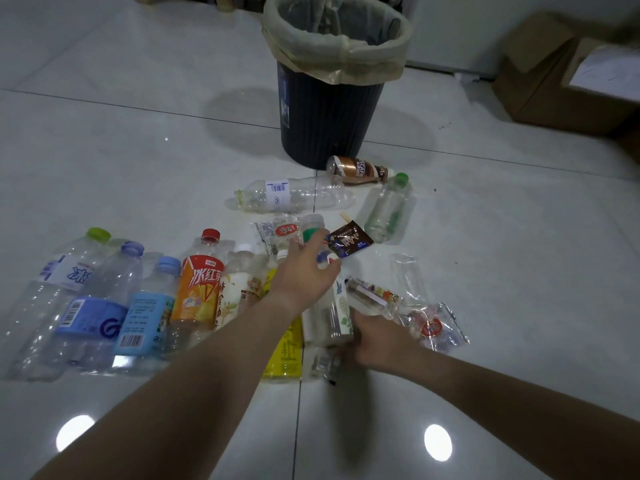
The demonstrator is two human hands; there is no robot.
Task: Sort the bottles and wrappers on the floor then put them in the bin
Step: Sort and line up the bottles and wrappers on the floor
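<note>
Bin: a dark ribbed bin [329,116] stands upright at the top centre on the tiled floor [138,150], lined with a pale yellowish bag [346,60] folded over its rim; what can be seen of the inside looks empty.
Row of bottles: six or so plastic bottles lie side by side on the left, caps pointing away, among them a clear one with a lime cap [69,271], a blue-labelled one [93,317], a light blue one [149,320] and an orange tea bottle [199,289] with a red cap.
Loose bottles: a brown coffee bottle [358,169] lies touching the bin's base; a clear bottle [291,195] and a green-capped bottle [388,206] lie just in front of it.
Left hand: the left hand [304,268] is closed around a small bottle with a green band [313,233], lifted above the pile.
Right hand: the right hand [377,337] rests against the base of a white-labelled bottle [329,317]; whether it grips cannot be told.
Wrappers: a dark chocolate wrapper [349,240] lies just beside the left hand's fingers; clear wrappers [433,327] lie to the right of the right hand.
Open room: bare floor between the pile and the bin on the left side; cardboard boxes [561,81] stand at the upper right.
</note>
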